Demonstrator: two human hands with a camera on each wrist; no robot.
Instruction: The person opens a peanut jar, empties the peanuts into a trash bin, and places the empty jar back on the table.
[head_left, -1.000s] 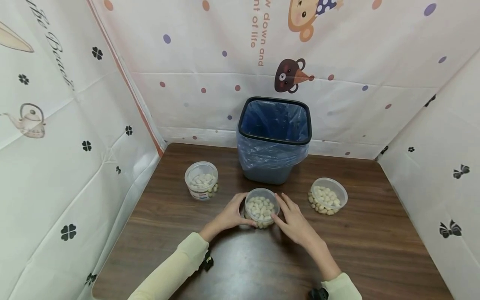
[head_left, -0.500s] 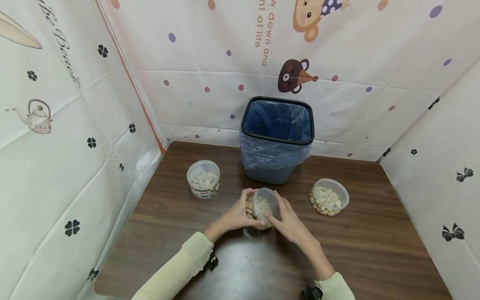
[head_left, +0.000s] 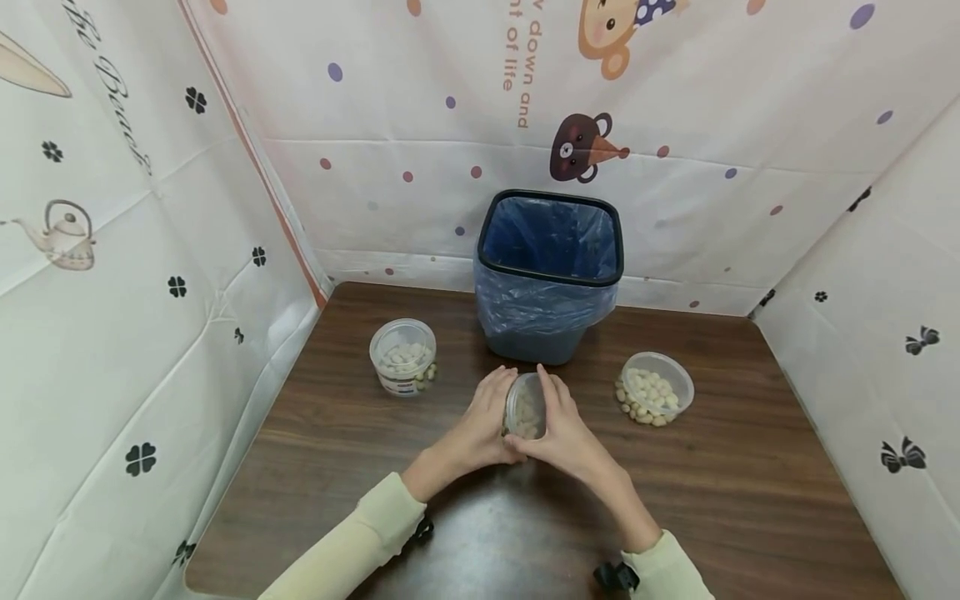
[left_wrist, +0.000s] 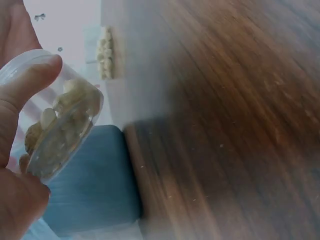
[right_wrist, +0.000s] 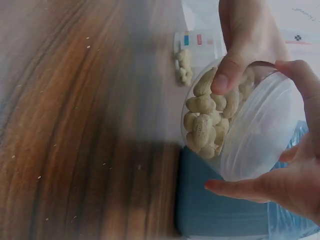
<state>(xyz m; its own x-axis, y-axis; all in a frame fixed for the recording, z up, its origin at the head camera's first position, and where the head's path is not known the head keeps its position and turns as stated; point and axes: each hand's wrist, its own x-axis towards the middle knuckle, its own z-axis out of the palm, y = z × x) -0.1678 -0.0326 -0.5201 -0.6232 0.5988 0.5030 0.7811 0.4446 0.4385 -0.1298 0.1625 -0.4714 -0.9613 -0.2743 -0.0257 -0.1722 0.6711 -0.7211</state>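
Note:
A clear round tub of unshelled peanuts [right_wrist: 202, 120] is held tilted above the table, its pale translucent lid [right_wrist: 260, 132] turned toward the right. My left hand [head_left: 480, 425] grips the tub's body, thumb on the near side and fingers over the far side. On the lid side, my right hand [head_left: 567, 429] holds the lid's rim between thumb and fingers. Peanuts show through the tub's wall in both wrist views. The head view shows the lid face [head_left: 527, 408] between my hands, which cover most of the body.
Behind my hands stands a bin [head_left: 551, 346] with a blue liner. A labelled lidded tub [head_left: 403, 358] of peanuts is at the left, another tub [head_left: 655, 387] with peanuts at the right. Printed white sheets [head_left: 405, 217] enclose the brown wooden table [head_left: 750, 467].
The tub has gone from roughly upright to tipped over, its lid turning to the right. My left hand has closed further around the body, and my right hand has moved over the lid.

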